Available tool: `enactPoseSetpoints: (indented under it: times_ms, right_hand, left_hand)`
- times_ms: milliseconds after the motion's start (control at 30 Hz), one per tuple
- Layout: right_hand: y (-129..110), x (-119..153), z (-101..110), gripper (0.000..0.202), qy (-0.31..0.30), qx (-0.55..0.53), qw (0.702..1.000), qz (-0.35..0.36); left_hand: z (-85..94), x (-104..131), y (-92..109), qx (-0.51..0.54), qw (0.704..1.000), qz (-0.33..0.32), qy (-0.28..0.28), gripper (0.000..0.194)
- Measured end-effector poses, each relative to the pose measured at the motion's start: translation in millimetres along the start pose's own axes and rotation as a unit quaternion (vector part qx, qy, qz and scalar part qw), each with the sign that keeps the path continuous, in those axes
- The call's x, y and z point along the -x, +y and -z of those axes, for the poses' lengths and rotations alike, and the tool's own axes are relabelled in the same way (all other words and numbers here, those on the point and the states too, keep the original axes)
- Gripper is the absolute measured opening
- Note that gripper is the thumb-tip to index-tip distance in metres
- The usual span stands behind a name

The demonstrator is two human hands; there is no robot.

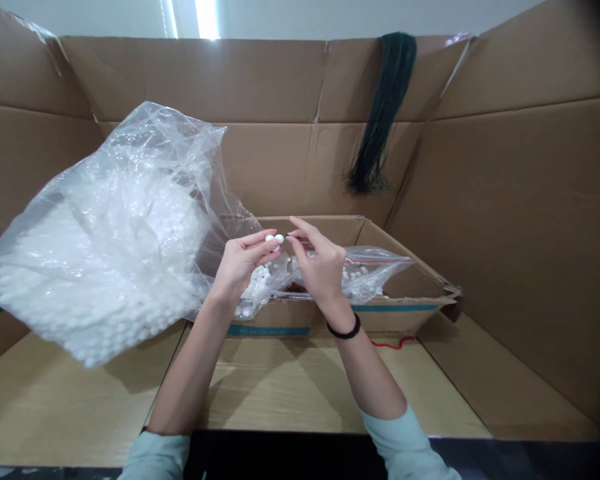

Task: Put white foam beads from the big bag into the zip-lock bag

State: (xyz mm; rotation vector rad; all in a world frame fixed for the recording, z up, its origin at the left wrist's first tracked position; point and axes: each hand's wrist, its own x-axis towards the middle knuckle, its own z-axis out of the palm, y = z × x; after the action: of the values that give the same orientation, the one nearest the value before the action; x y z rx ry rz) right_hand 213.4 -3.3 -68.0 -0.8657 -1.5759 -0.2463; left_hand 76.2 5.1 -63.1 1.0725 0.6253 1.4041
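Note:
My left hand (245, 257) is closed, pinching a few small white balls (279, 239) between thumb and fingertips. Facing it, my right hand (320, 260) has thumb and index finger brought together close to the balls; anything between them is too small to make out. Both hands are above an open cardboard box (405, 310). Inside the box lie clear plastic bags, one a zip bag (380, 263), with more white balls (259, 283) and some small dark red pieces (295, 287).
A large clear bag (130, 227) full of white balls leans at the left, its mouth reaching the box. Dark green strands (387, 107) hang over the back cardboard wall (205, 80). A red cord (395, 345) lies on the wooden table (280, 387).

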Motion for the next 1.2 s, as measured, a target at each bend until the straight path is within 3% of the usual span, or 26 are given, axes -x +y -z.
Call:
enactPoseSetpoints:
  times_ms: [233,400,600,733,867,1033,1200]
  right_hand:
    - [1,3,-4,0.025,0.034,0.049,0.997,0.049]
    - [0,7,-6,0.022,0.024,0.082,0.995,0.06]
    - [-2,6,-6,0.021,0.035,0.049,0.996,0.065]
    - [-6,5,-7,0.024,0.049,-0.04,0.998,-0.001]
    - [-11,6,-8,0.024,0.01,-0.108,0.991,-0.075]
    - [-16,8,-11,0.024,-0.001,-0.23,0.958,-0.174]
    - [-17,10,-16,0.021,0.022,-0.231,0.955,-0.186]
  left_hand:
    - [-3.8,1,-1,0.004,1.0,-0.007,0.02,0.027]
    - [-4.7,0,-5,0.015,1.0,-0.006,0.027,0.028]
    - [-6.6,1,-4,0.04,0.999,-0.008,0.024,0.026]
    - [-7.8,3,0,0.049,0.998,-0.013,0.027,0.024]
    - [-7.3,3,1,0.046,0.998,-0.023,0.034,0.024]
    - [-6.6,2,0,0.037,0.998,-0.031,0.037,0.024]
    - [-7.0,2,-2,0.037,0.998,-0.04,0.045,0.025]
